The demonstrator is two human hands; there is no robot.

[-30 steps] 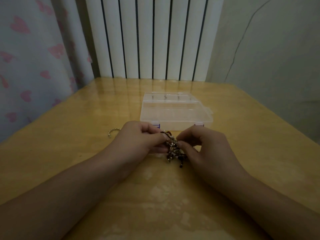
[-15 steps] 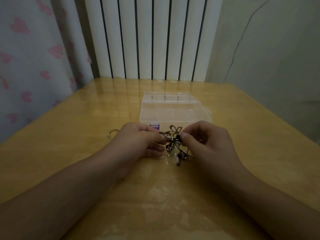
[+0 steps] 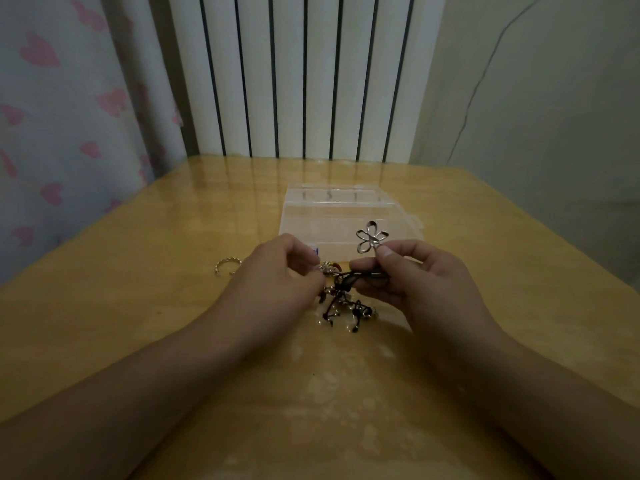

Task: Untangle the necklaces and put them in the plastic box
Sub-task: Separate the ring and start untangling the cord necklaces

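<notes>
Between both hands, tangled necklaces [image 3: 346, 292], left hand [image 3: 277, 275] and right hand [image 3: 415, 278] pinching

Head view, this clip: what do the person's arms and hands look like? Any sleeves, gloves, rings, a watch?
Both forearms are bare up to the frame edge, with no sleeve in view. The left hand and the right hand wear no gloves. No ring, watch or bracelet shows on the visible fingers and wrists. The right thumbnail is short and unpainted; the dim light hides finer detail.

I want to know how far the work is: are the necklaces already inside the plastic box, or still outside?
Outside. The tangled necklaces hang between the left hand and right hand, in front of the plastic box.
</notes>
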